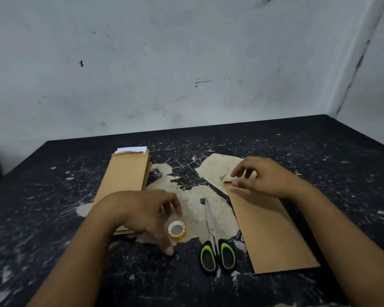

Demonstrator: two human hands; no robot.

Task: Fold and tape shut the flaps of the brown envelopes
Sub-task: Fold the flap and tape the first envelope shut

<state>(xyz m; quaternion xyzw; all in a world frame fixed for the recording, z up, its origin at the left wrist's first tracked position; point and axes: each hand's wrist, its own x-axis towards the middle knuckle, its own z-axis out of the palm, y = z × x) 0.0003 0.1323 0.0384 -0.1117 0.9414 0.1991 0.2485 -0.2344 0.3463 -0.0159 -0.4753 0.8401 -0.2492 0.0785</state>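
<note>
In the head view, your right hand (pixel 258 177) sits right of centre, thumb and fingertips pressing the folded flap down at the far end of a single brown envelope (pixel 273 227). The fingers are loosely curved and rest on the paper, not wrapped round it. Your left hand (pixel 142 214) hovers at lower centre over the tape roll (pixel 177 230), fingers and thumb spread and curving down around it. Whether they already touch the roll you cannot tell from here.

The step in hand looks like fetching tape while the fold is pinned. Keep the right thumb firm on the crease so the flap does not spring up. Take the roll by its outer rim, since the clear tape is glossy and slippery. Find the loose end before lifting.

The envelope is flat, matte kraft paper, long and rectangular, lying diagonally in the lower right. A stack of envelopes (pixel 126 176) lies at centre left, white paper showing at its far end. Scissors (pixel 215 244) with black and green handles lie between roll and envelope. The dark table (pixel 319 151) is scratched, its coating peeled to pale board at centre.
</note>
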